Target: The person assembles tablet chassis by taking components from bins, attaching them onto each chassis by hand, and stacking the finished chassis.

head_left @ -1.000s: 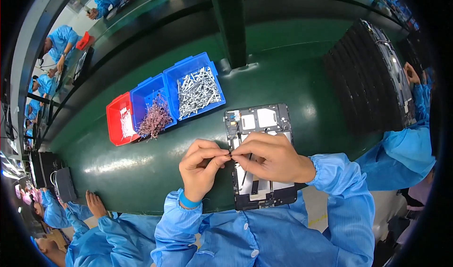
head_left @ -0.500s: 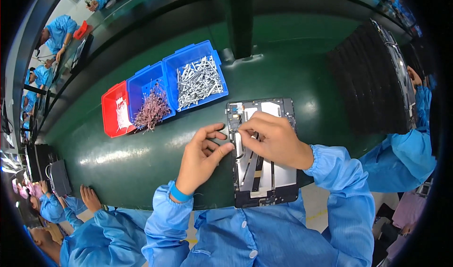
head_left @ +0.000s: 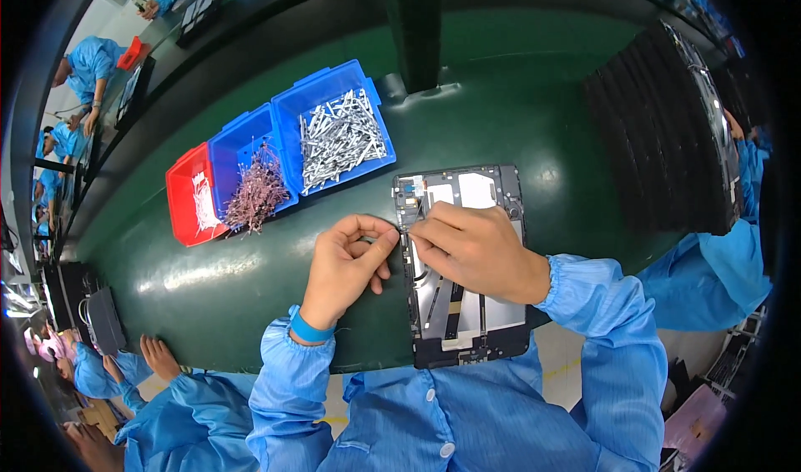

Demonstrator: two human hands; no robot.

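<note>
An opened tablet (head_left: 470, 348) lies on the green table in front of me, its black frame, silver plates and dark ribbon cables exposed. My right hand (head_left: 484, 251) reaches over its upper part, thumb and forefinger pinched near the left edge. Just left of that edge, my left hand (head_left: 346, 263) has its thumb and forefinger pressed together, with a blue wristband (head_left: 311, 328) below it. The two pinches are close to each other. Whatever either one holds is too small to make out.
Up left stand a red bin (head_left: 178, 195) with white strips, a blue bin (head_left: 231, 143) of thin reddish wired parts, and another blue bin (head_left: 319, 88) of silver-white strips. A tall stack of black trays (head_left: 659, 138) rises at right. Co-workers in blue sit on both sides.
My left hand has moved up a little, and its thumb and forefinger have come together. The right hand has shifted slightly left along the tablet's edge, still pinching. The whole view has shifted slightly.
</note>
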